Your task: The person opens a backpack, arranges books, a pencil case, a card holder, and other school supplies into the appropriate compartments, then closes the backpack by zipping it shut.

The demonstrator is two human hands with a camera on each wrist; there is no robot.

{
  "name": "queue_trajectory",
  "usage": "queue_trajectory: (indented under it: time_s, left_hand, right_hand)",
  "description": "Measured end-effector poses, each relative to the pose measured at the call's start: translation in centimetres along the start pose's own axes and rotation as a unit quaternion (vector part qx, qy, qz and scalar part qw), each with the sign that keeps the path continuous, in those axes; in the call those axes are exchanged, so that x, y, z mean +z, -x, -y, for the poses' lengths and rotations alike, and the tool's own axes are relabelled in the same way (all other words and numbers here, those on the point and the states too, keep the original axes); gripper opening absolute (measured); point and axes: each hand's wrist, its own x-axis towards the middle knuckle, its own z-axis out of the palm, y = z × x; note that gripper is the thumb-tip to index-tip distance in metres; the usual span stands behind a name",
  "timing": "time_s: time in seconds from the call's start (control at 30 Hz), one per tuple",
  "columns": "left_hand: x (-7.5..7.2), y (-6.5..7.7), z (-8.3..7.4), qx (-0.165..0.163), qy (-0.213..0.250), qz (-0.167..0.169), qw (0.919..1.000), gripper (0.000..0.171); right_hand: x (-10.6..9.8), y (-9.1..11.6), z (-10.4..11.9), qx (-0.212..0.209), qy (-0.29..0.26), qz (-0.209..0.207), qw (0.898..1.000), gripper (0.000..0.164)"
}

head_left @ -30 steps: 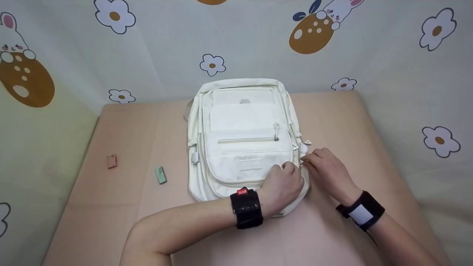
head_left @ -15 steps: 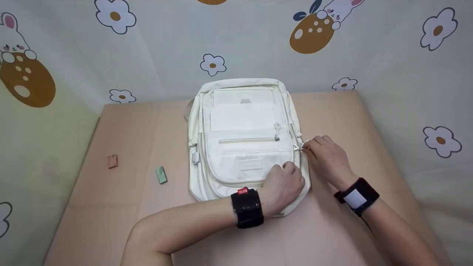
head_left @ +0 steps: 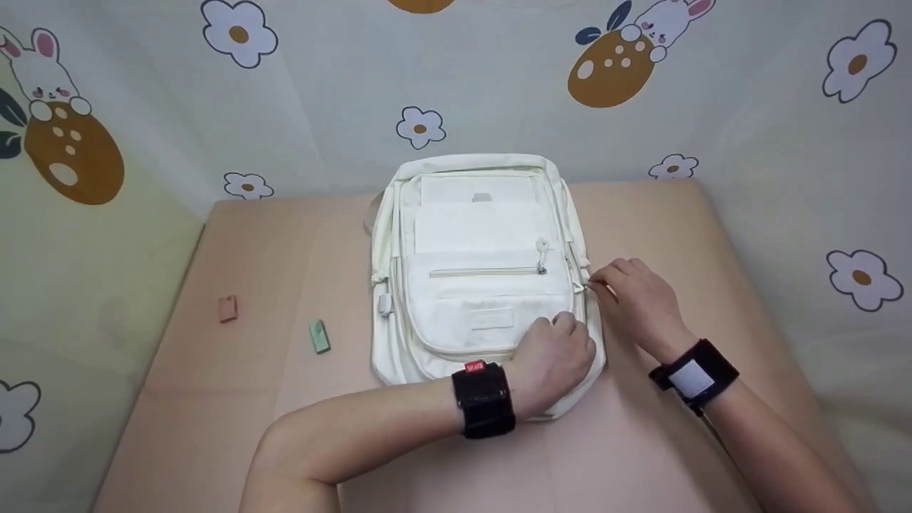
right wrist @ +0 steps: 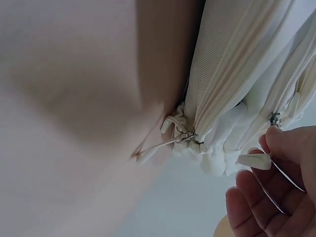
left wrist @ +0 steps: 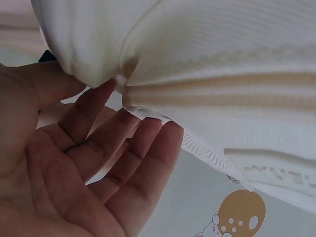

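Observation:
A white backpack (head_left: 463, 228) lies front side up in the head view. My left hand (head_left: 552, 363) grips fabric at its lower right edge. In the left wrist view, the thumb and fingertips (left wrist: 170, 136) pinch that fabric beside a beige zipper seam (left wrist: 222, 94). At the bag's right side, my right hand (head_left: 638, 303) pinches a zipper pull. The right wrist view shows the pull's white tab (right wrist: 254, 161) at the fingers, close to the metal slider (right wrist: 275, 118). Another zipper pull (right wrist: 148, 154) hangs loose from a neighbouring zipper.
A pink block (head_left: 228, 309) and a green block (head_left: 319, 336) lie left of the backpack on the pinkish tabletop (head_left: 271, 256). A patterned curtain (head_left: 342, 85) stands behind the table and along both sides.
My right hand has moved up along the bag's right side and now pinches the zipper pull there. The left hand keeps its grip. The head view has shifted slightly.

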Motion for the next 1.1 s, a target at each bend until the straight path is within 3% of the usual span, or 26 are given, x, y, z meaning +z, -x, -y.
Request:
queue_trajectory:
  time_s: [0.13,0.27,0.43,1.1]
  left_hand:
    - [-0.4,-0.6,0.1,0.014,-0.024,0.015,0.9995,0.034]
    - [-0.8,-1.6,0.1,0.046,-0.044,0.064,0.9959,0.044]
    - [-0.8,-2.4,0.1,0.049,-0.035,0.118,0.9912,0.046]
    - [0.1,-2.1,0.6,0.055,-0.035,0.096,0.9933,0.045]
  right_hand:
    - [0.0,0.0,-0.1,-0.004,-0.002,-0.004,1.0,0.006]
    - [-0.2,0.0,-0.2,-0.008,-0.008,-0.009,1.0,0.008]
    - [-0.3,0.1,-0.3,-0.017,-0.008,-0.012,1.0,0.008]
    - [-0.1,-1.5,-0.6,0.001,0.006,-0.01,1.0,0.007]
